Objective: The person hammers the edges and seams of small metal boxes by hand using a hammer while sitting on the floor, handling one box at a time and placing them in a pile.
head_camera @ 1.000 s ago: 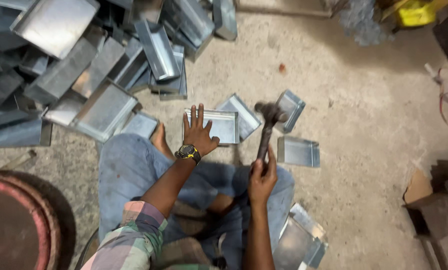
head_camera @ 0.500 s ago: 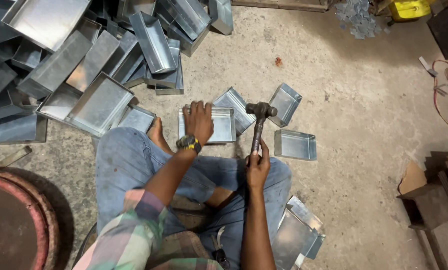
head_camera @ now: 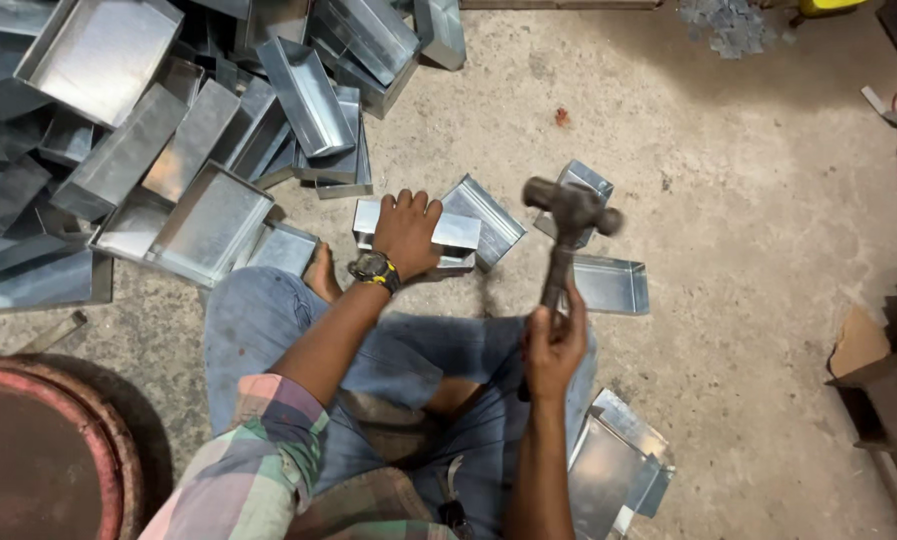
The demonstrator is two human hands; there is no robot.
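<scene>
The tray (head_camera: 438, 232) under the left hand (head_camera: 406, 232) is thin grey metal, smooth and a bit shiny, and the pile of trays (head_camera: 168, 130) next to it is the same bright sheet metal. The hammer (head_camera: 566, 225) in the right hand (head_camera: 553, 345) has a dark, dull metal head and a dark handle that looks matt. The floor (head_camera: 748, 180) is rough, dusty grey concrete, the trousers (head_camera: 268, 330) are soft blue cloth, the shirt sleeve (head_camera: 258, 460) is checked cloth, and the round drum rim (head_camera: 68, 400) is rusty brown metal.
</scene>
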